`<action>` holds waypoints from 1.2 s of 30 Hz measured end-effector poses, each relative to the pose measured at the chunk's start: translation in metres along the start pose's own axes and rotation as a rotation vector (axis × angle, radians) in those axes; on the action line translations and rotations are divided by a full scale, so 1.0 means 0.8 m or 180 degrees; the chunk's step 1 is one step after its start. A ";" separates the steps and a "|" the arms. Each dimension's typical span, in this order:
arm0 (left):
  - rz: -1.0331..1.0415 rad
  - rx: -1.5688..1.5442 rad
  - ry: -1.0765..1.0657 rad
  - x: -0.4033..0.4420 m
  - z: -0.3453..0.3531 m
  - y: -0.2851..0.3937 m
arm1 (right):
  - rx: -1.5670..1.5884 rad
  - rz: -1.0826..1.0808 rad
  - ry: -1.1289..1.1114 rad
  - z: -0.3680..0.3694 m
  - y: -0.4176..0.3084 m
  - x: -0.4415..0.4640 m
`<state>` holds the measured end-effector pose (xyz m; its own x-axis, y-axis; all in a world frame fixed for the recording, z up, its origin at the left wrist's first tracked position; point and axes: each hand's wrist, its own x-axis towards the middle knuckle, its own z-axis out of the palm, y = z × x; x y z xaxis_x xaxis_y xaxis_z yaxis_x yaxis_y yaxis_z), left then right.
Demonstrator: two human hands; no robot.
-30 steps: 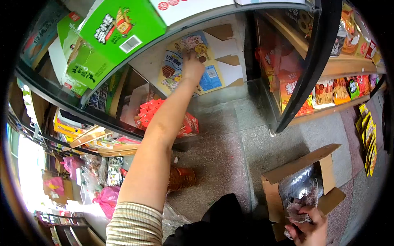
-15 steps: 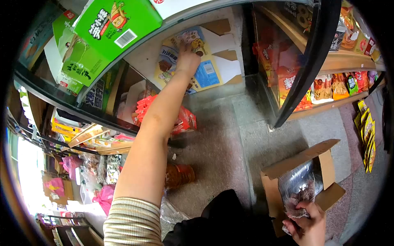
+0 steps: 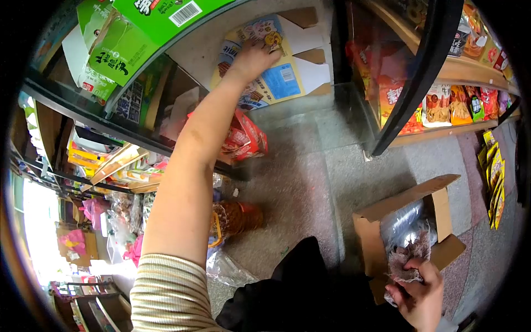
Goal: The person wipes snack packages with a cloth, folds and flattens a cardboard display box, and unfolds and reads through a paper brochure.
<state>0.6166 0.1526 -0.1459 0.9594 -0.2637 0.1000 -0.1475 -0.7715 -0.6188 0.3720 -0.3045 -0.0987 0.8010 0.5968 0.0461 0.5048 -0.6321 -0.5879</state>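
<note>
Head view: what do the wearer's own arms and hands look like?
Both hands, left hand and right hand, are ungloved. The left arm wears a striped sleeve in cream and brownish tones, leaving the forearm bare; no watch shows there. The right sleeve can't be made out.

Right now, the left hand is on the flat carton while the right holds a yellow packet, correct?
Wrong about the right hand: the head view shows it holding a crumpled cloth. The left hand is on the flat carton.

Head view (fisheye) faces forward, downward.
</note>
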 end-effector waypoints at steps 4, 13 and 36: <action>0.0380 -0.0125 0.0321 0.002 0.012 0.007 | 0.0013 -0.0004 -0.0019 0.002 -0.002 -0.001; 0.0871 0.0660 -0.0011 0.021 0.008 0.062 | 0.0162 0.0084 -0.0125 0.007 -0.008 -0.011; 0.0163 0.0695 0.0511 0.006 0.038 0.036 | -0.0089 0.0093 -0.0091 0.010 -0.020 0.010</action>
<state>0.6241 0.1466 -0.1873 0.8991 -0.4009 0.1758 -0.1227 -0.6164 -0.7778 0.3679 -0.2858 -0.0953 0.8063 0.5915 0.0059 0.4905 -0.6628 -0.5658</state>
